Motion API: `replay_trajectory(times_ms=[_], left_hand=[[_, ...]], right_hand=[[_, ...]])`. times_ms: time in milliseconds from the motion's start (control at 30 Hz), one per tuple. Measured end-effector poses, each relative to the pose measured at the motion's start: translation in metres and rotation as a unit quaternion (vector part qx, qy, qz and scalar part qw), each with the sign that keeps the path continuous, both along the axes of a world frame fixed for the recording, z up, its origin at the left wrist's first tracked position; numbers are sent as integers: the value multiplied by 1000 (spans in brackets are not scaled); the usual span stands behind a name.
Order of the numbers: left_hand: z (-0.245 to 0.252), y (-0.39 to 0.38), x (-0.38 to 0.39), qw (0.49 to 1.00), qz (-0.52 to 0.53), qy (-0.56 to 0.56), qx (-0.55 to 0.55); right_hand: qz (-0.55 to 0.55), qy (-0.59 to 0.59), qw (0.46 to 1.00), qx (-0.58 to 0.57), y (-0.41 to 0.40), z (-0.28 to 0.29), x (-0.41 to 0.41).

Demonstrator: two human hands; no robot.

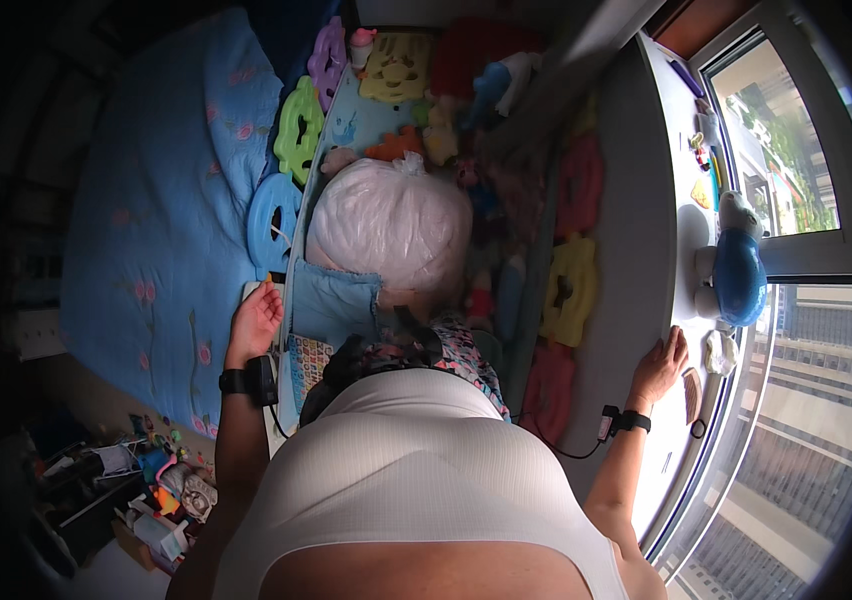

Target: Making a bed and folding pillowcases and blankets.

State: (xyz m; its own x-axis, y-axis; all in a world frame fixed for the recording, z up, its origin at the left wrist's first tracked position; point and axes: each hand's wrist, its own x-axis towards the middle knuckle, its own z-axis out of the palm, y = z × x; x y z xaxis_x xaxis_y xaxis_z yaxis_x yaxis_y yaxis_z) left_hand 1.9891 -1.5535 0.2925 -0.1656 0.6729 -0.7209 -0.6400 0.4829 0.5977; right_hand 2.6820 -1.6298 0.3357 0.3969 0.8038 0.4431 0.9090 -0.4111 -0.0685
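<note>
My left hand (pixel 254 321) is palm up with fingers loosely curled and nothing seen in it. Its fingertips are by the lower end of a blue plastic playpen panel (pixel 261 225). On the white windowsill (pixel 688 285) my right hand (pixel 659 372) lies along the inner edge, holding nothing. A brown comb (pixel 692 396) and a crumpled white item (pixel 721 353) are close to it on the sill. Farther up the sill stands a blue and white animal figure (pixel 739 262). Before me, inside the playpen, sits a large stuffed white plastic bag (pixel 392 217).
Left of the playpen is a bed with a blue flowered cover (pixel 163 225). A blue pillow (pixel 336 300) and soft toys, one orange (pixel 396 142), surround the bag. Yellow (pixel 568 292) and red panels line the right side. Toys (pixel 171 487) crowd the lower left floor. A window (pixel 778 150) borders the sill.
</note>
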Motion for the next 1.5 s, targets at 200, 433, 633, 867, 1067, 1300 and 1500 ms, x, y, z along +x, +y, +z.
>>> replay_trajectory(times_ms=[200,433,633,867,1067,1300,1500], left_hand=[[-4,78,60,996,-91,8,-5],[22,173,153,973,-218,70,18],[41,239,192,945,-304,118,12],[60,277,231,951,-285,111,37],[49,284,230,954,-280,108,14],[43,323,226,956,-275,98,35],[13,346,209,965,-255,60,28]], right_hand=[[-11,34,999,-6,2,3,1],[-24,40,998,28,14,-2,7],[97,134,981,105,153,27,-3],[112,130,973,157,299,23,36],[92,98,983,125,310,-1,61],[106,111,978,144,312,5,59],[78,174,976,106,345,24,46]])
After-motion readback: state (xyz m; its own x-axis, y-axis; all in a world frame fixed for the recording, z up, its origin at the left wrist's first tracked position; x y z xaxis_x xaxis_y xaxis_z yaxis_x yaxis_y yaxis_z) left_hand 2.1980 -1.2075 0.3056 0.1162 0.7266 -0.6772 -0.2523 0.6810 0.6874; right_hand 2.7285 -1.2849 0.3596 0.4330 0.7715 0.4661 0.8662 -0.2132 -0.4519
